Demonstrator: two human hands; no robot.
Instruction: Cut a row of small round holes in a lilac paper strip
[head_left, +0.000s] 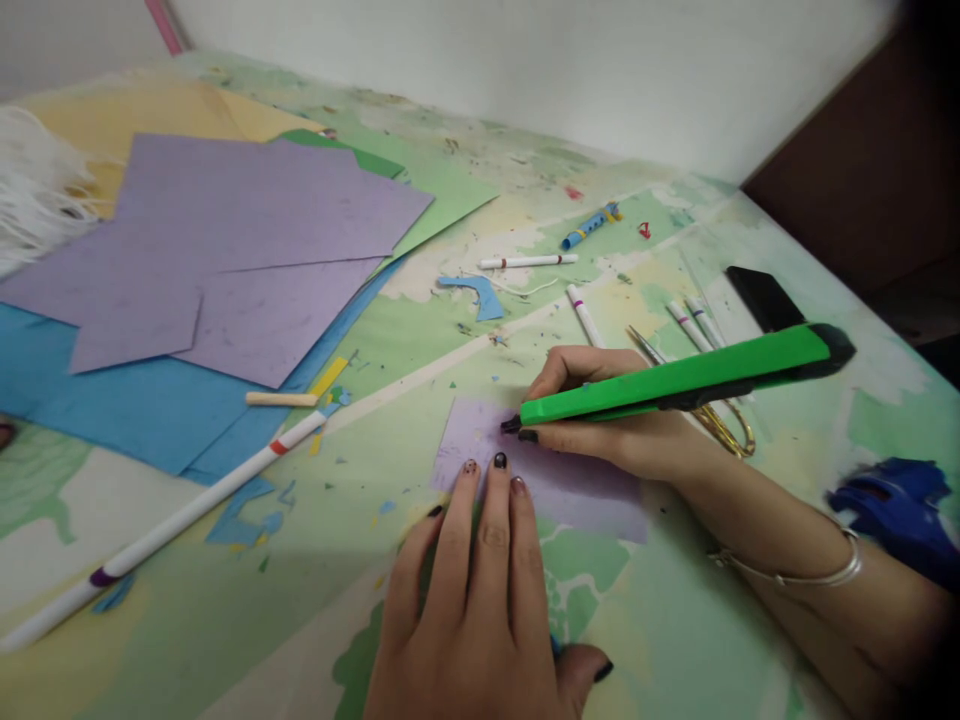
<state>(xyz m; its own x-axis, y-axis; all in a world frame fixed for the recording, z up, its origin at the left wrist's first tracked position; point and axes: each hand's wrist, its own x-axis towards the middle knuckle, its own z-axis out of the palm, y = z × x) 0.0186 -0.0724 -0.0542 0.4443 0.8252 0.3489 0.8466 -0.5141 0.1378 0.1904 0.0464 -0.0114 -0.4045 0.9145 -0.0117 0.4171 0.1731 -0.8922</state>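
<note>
We see the right hand point(630, 435) wrapped round a long green tool point(675, 378) that looks like a craft knife, its dark tip at the upper part of a purple paper piece point(589, 490); we cannot tell whether a blade is out. The left hand point(472, 590) lies flat with fingers extended, gripping nothing, its longer fingertips on the near side of that paper. The piece rests on the table point(255, 620) beneath both hands.

The main risk, as we judge it, is the tip sliding toward us, since the left fingertips sit just below it. With light pressure from those fingers, the paper could twist and the line could wander. We see no mat under it, so a bared blade pressed hard might score the table cover.

Farther out, scissors point(739, 432) with gold-coloured handles lie behind the right wrist, close enough for a backward sweep of the forearm to knock them. A long white stick point(195, 505) to the left could roll if bumped, and the overlapping purple sheets point(247, 210) could slide if an elbow caught them.

We find no brand or label we can read; the white sticks carry only coloured bands, and any marks on the small piece are too faint.
</note>
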